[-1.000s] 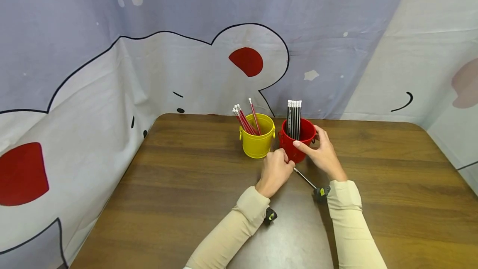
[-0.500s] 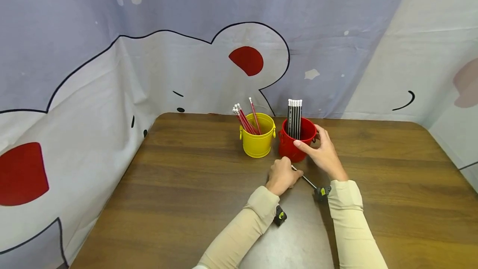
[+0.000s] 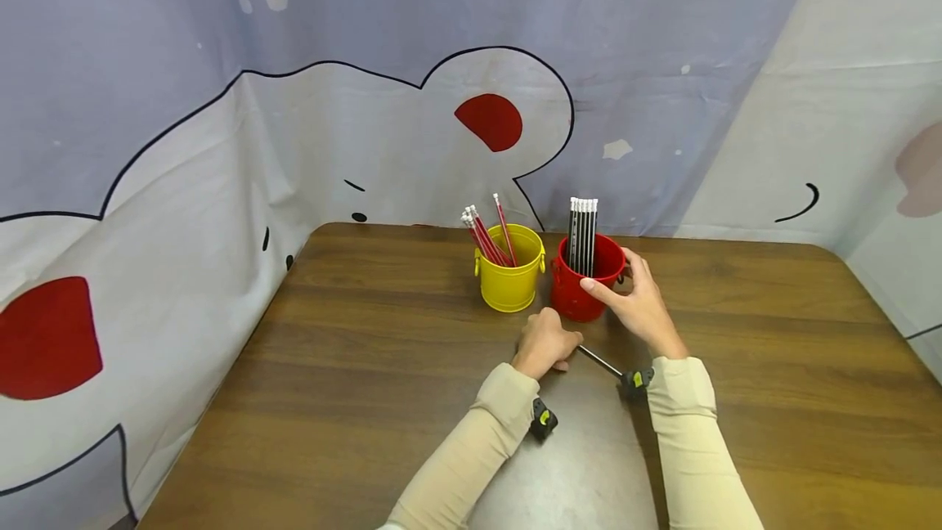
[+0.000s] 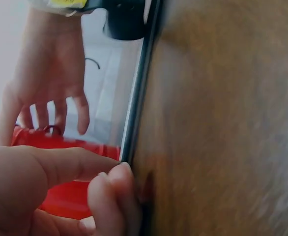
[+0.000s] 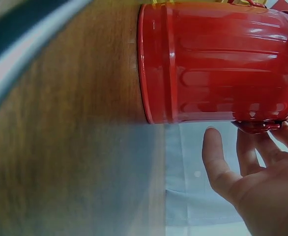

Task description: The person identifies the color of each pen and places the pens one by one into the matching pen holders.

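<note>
A black pencil (image 3: 599, 361) lies slanted on the table in front of the red bucket (image 3: 577, 301). My left hand (image 3: 547, 343) pinches its far end between thumb and fingers, seen close up in the left wrist view, where the pencil (image 4: 134, 108) runs up from the fingertips. My right hand (image 3: 642, 305) holds the red bucket by its right side, thumb at the front rim, fingers around by the side handle. Several black pencils (image 3: 583, 235) with white ends stand upright in that bucket.
Left of the red bucket stands a yellow bucket (image 3: 508, 289) with several red pencils (image 3: 486, 240) leaning in it. A patterned curtain (image 3: 368, 129) hangs behind the wooden table (image 3: 353, 399). A black wrist camera (image 3: 634, 383) sits beside the pencil's near end.
My left hand went right and toward me from beside the red bucket, then slightly back left, and now has the pencil's far end between its fingers. The right hand stays at the red bucket.
</note>
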